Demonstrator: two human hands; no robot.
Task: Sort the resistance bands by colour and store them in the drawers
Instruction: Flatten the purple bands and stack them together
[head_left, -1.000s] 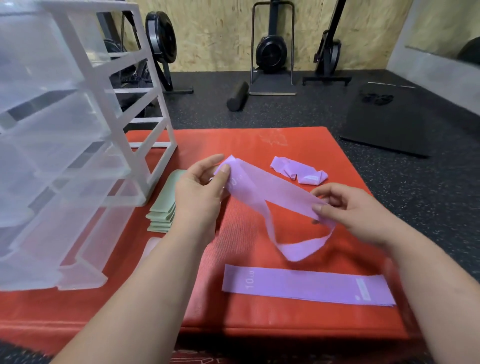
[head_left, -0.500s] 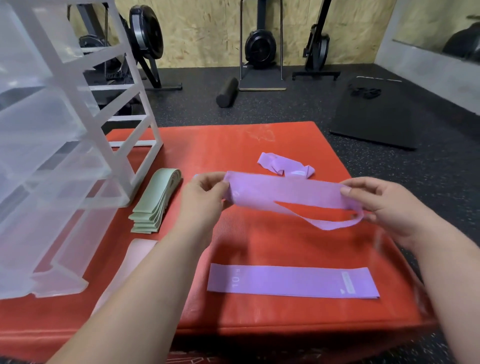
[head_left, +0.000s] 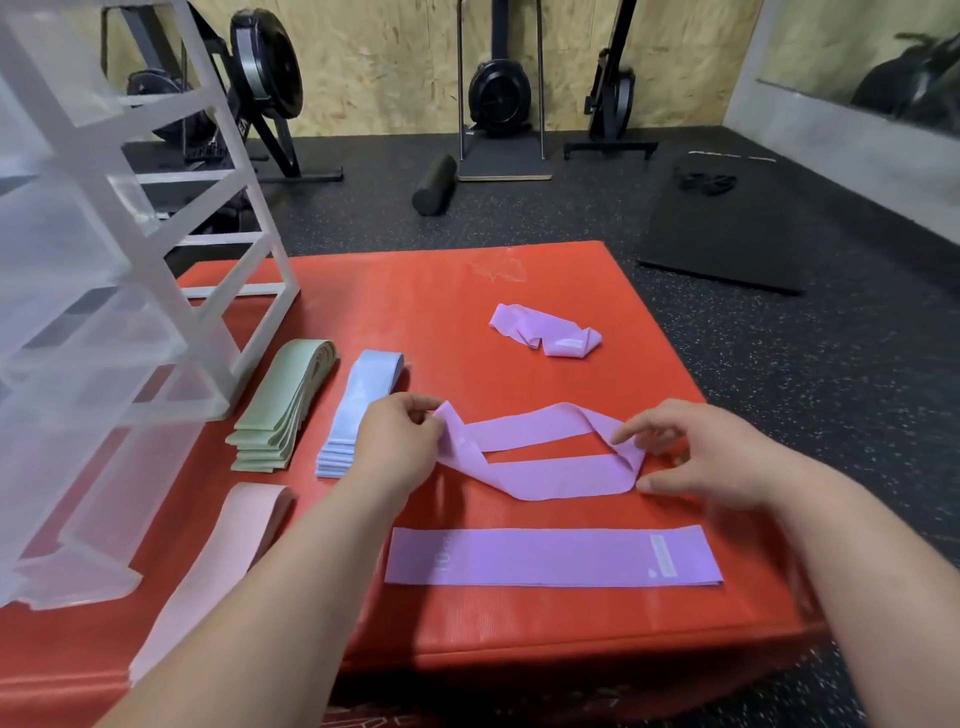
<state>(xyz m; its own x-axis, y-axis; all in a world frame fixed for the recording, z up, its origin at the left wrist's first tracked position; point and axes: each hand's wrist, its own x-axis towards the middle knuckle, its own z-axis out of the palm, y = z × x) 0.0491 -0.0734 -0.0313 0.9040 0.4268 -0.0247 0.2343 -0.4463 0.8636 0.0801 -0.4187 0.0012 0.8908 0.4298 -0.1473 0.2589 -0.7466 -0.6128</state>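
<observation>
One red mat (head_left: 467, 291) lies on the dark gym floor and carries everything. On its left edge stands one translucent drawer unit (head_left: 78, 312), its drawers pulled out; the frame cuts it off, so their number cannot be told. Beside it are three sorted lots: one pink band (head_left: 218, 566) nearest, one green stack (head_left: 283, 410) and one blue stack (head_left: 358, 410) side by side.

There are three purple bands. One flat purple band (head_left: 550, 557) lies near the mat's front edge. One twisted purple band (head_left: 540, 457) sags just behind it. One crumpled purple band (head_left: 545, 332) sits well behind, alone.

The left hand (head_left: 400, 441) pinches the twisted band's left end. The right hand (head_left: 711, 457) pinches its right fold between forefinger and thumb.
</observation>
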